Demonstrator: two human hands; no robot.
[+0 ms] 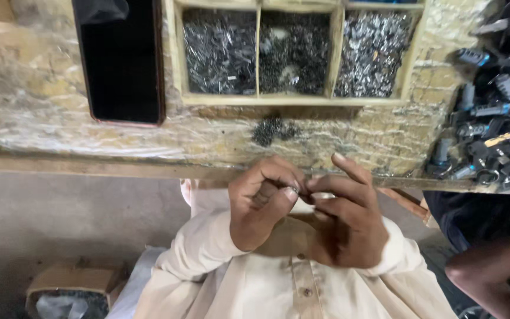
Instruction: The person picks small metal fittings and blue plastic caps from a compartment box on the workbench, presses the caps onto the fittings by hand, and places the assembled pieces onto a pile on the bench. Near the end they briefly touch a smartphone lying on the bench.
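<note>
Metal bit [293,189] we pinch is tiny, mostly hidden by our fingertips; shape hard to tell, looks like a small silvery ring. Left hand [264,201] & right hand [346,215] both grasp it, just below the bench edge [119,167]. Above: wooden tray [258,59] w/ three compartments of small metal parts, loose dark pile [273,130], black plastic pieces [497,124] at right, partly cut off.

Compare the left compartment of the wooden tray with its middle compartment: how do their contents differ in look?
The left compartment holds longer, sliver-like metal pieces with a silvery glint; the middle compartment holds smaller, darker, grainier bits. The middle compartment shows a few pale patches, while the left compartment looks more even. Both belong to one wooden tray and are filled with small metal parts.
</note>
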